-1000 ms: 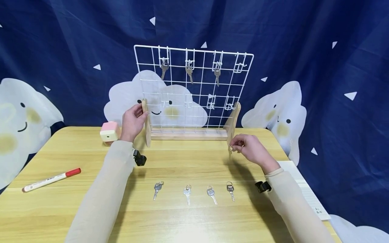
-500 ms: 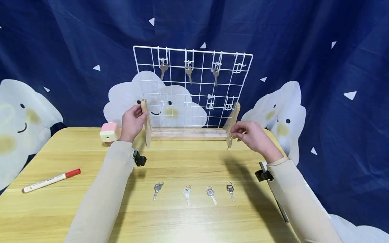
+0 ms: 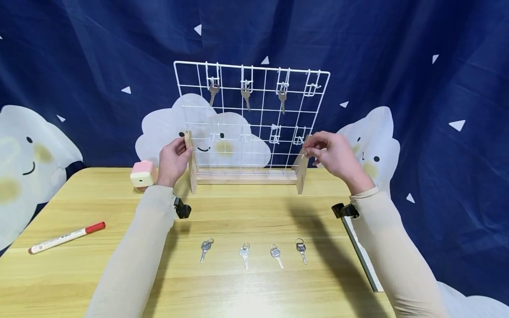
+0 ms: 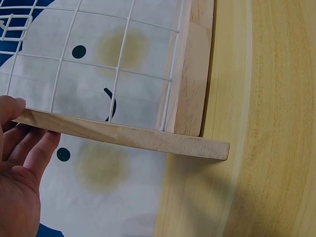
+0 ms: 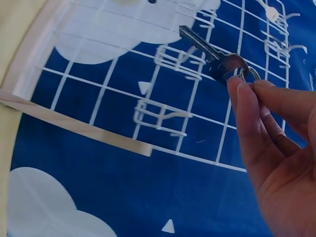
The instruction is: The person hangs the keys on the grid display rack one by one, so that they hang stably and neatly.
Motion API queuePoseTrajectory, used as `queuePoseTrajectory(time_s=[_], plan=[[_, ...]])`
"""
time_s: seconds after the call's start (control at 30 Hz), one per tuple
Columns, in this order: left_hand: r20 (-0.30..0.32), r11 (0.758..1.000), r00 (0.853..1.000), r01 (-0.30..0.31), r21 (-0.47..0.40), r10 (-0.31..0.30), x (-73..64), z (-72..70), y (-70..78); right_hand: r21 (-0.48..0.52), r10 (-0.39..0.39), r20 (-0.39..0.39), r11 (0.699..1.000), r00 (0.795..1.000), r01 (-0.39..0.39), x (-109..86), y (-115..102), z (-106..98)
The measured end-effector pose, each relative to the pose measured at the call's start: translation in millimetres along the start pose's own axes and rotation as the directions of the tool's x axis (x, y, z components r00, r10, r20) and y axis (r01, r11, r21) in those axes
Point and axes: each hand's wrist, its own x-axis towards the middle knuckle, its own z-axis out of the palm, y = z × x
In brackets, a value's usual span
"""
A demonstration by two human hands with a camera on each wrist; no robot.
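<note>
My left hand [image 3: 173,162] grips the left wooden upright [image 4: 123,134] of a white wire grid rack [image 3: 262,110], thumb on one side and fingers on the other. Between thumb and fingertips, my right hand [image 5: 276,143] pinches a key [image 5: 224,64] by its ring, in front of the rack's right side. In the head view that key is mostly hidden by the fingers. Three keys, among them a left one [image 3: 214,92], hang from the upper hooks. The top right hook [image 3: 312,89] and a lower right hook [image 3: 299,139] bear no key.
Several keys with rings, one of them a dark-headed key [image 3: 301,251], lie in a row on the wooden table [image 3: 222,296]. A red-capped marker [image 3: 67,237] lies at left. A pink and cream box-shaped object [image 3: 143,174] stands behind my left wrist. My right forearm partly covers a flat pad [image 3: 363,256].
My right hand has risen with the key from near the table to beside the rack's right upright. The left hand stays at the left upright.
</note>
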Motion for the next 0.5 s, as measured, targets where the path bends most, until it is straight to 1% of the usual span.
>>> queuePoseTrajectory(time_s=[0.17, 0.37, 0.5], plan=[[-0.004, 1.000, 1.000, -0.006, -0.006, 0.006, -0.7, -0.2, -0.4, 0.046, 0.034, -0.065, 0.998, 0.997, -0.031, 11.3, -7, -7], [-0.005, 1.000, 1.000, 0.000, -0.004, 0.000, -1.5, -0.4, -0.6, 0.031, 0.064, -0.157, 0.998, 0.986, -0.060, 23.3, -18, -17], [-0.011, 1.000, 1.000, -0.009, -0.009, 0.009, -0.9, -0.2, -0.8, 0.016, 0.077, -0.212, 0.997, 0.974, -0.075, 31.2, -25, -25]])
